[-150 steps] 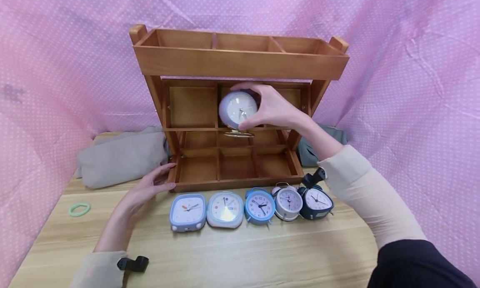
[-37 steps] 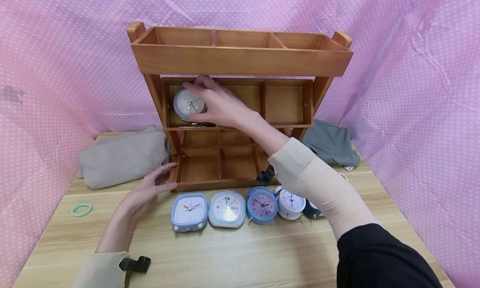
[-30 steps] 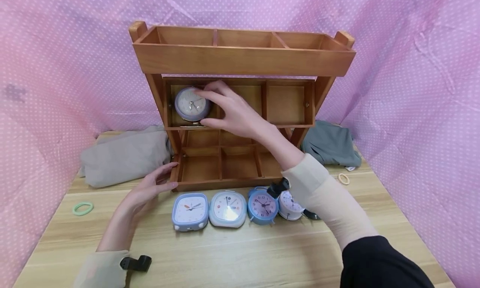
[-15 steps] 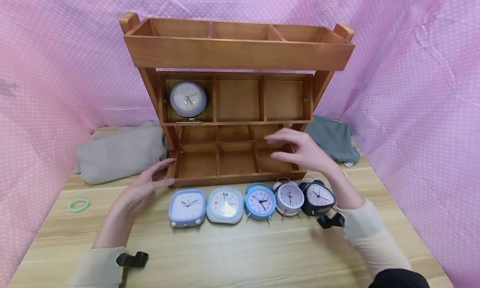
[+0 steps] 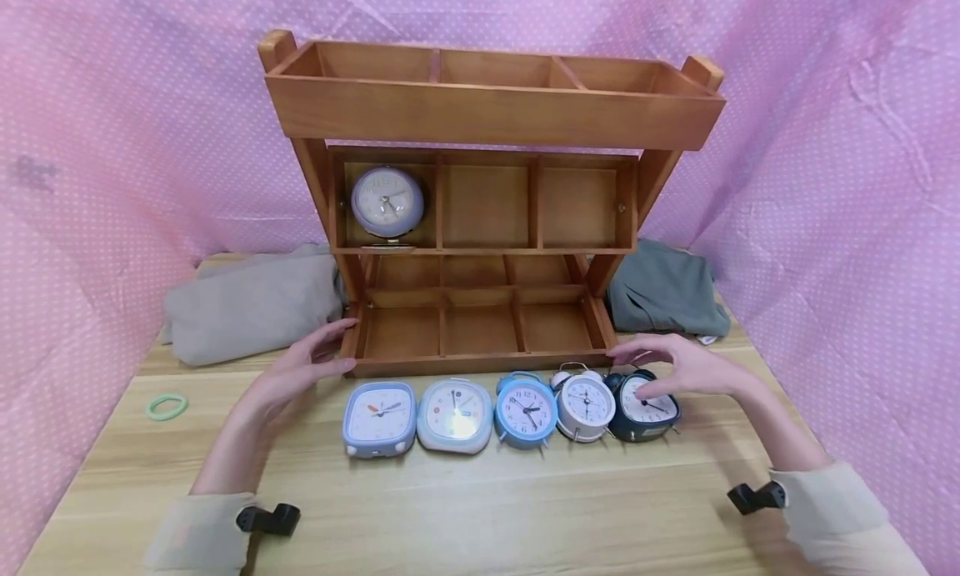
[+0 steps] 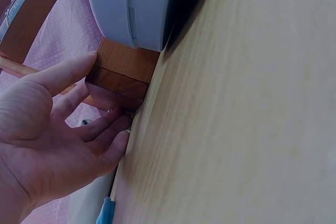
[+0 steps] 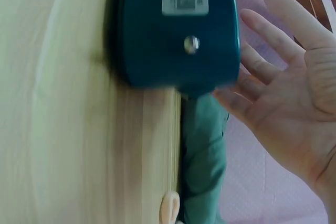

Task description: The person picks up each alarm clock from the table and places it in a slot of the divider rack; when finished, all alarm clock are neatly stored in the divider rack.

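Right hand (image 5: pixel 693 370) spread over the dark clock (image 5: pixel 643 407), fingers straight and loose, grasping nothing; fingertips hovering at the clock's top and face, contact hard to judge. In the right wrist view, same open palm (image 7: pixel 294 93) just beside the clock's dark back (image 7: pixel 178 30), fingers splayed, a grey-green cloth (image 7: pixel 202 156) below them. Left hand (image 5: pixel 296 374) also relaxed and unclenched, fingertips laid against the front left corner of the wooden rack (image 5: pixel 480 363); in the left wrist view, thumb and fingers (image 6: pixel 79 72) resting on that corner block (image 6: pixel 123 74), not curled round it. Just past those fingers, toward the right hand, a row on the table (image 5: pixel 465 509): pale blue square clock (image 5: pixel 378 419), white square clock (image 5: pixel 454 415), blue round clock (image 5: pixel 525 410), white bell clock (image 5: pixel 586 405), then the dark clock under the right fingers. Well above and beyond both hands, a lilac round clock (image 5: pixel 387 202) standing in the left cell of the rack's middle shelf. Beyond the left fingers, a beige cloth (image 5: pixel 251 309); out to their left, a green ring (image 5: pixel 167 407).
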Demonstrator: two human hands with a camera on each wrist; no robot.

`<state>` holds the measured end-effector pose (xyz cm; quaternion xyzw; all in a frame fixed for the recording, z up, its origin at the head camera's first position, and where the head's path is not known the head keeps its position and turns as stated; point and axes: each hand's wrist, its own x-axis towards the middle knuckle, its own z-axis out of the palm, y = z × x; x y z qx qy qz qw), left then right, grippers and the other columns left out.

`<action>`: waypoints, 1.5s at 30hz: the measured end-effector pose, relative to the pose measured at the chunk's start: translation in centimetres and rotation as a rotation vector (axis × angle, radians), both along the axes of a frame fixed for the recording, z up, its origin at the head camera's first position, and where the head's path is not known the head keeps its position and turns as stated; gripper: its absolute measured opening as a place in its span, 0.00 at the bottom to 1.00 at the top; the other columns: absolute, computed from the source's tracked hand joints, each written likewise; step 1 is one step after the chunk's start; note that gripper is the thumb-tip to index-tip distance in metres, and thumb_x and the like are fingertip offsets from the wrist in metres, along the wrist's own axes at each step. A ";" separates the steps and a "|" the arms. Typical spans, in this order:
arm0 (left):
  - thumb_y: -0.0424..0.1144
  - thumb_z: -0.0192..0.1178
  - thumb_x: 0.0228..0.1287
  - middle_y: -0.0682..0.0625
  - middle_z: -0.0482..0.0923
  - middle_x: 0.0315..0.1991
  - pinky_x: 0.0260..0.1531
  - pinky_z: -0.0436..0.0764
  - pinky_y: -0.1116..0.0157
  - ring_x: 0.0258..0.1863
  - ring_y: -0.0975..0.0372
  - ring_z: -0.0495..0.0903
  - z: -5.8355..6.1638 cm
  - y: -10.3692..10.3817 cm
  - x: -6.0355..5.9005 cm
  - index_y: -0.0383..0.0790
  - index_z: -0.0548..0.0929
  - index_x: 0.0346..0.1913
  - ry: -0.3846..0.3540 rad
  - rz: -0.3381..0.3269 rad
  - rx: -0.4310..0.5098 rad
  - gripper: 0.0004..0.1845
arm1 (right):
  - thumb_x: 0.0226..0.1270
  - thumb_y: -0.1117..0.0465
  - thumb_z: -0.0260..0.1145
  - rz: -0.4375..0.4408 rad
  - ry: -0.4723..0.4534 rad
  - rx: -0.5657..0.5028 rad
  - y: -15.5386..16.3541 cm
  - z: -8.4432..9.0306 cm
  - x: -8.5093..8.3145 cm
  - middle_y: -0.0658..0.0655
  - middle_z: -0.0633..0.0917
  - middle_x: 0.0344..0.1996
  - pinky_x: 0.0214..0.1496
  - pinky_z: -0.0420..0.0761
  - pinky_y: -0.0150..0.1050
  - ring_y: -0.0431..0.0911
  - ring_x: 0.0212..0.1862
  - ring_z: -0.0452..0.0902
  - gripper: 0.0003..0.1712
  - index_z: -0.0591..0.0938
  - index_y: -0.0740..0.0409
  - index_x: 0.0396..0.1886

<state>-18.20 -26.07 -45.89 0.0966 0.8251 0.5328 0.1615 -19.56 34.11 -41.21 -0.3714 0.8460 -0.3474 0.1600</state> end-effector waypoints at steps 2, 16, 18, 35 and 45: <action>0.45 0.65 0.71 0.35 0.49 0.83 0.77 0.53 0.32 0.80 0.35 0.50 0.0 0.0 0.0 0.47 0.57 0.81 0.001 -0.001 -0.001 0.41 | 0.58 0.60 0.80 0.004 0.023 0.022 0.7 0.0 0.3 0.63 0.86 0.58 0.64 0.81 0.32 0.44 0.59 0.84 0.35 0.79 0.62 0.65; 0.46 0.66 0.70 0.36 0.49 0.83 0.76 0.51 0.31 0.81 0.36 0.49 0.0 0.3 -0.1 0.49 0.58 0.81 -0.013 0.007 -0.010 0.41 | 0.40 0.49 0.87 0.139 0.131 0.088 1.8 -0.1 0.7 0.57 0.82 0.59 0.64 0.74 0.34 0.41 0.62 0.76 0.48 0.80 0.58 0.64; 0.46 0.66 0.70 0.36 0.49 0.83 0.76 0.51 0.31 0.81 0.36 0.49 0.0 0.3 -0.1 0.49 0.58 0.81 -0.010 0.007 -0.010 0.41 | 0.40 0.49 0.87 0.147 0.145 0.092 1.9 -0.2 0.7 0.57 0.83 0.59 0.65 0.74 0.34 0.41 0.62 0.76 0.49 0.80 0.58 0.65; 0.46 0.66 0.71 0.35 0.48 0.83 0.77 0.51 0.32 0.81 0.36 0.48 0.0 0.2 0.1 0.48 0.58 0.81 -0.018 0.009 -0.014 0.41 | 0.42 0.53 0.87 0.168 -0.043 0.099 2.1 -1.0 0.8 0.62 0.78 0.68 0.69 0.73 0.31 0.35 0.70 0.71 0.59 0.69 0.63 0.74; 0.46 0.66 0.71 0.36 0.49 0.83 0.76 0.51 0.31 0.81 0.36 0.48 0.0 0.1 0.1 0.48 0.58 0.81 -0.003 0.014 -0.019 0.41 | 0.43 0.55 0.85 0.148 -0.049 0.084 1.9 -1.2 0.8 0.56 0.79 0.66 0.63 0.78 0.32 0.35 0.65 0.74 0.56 0.70 0.58 0.74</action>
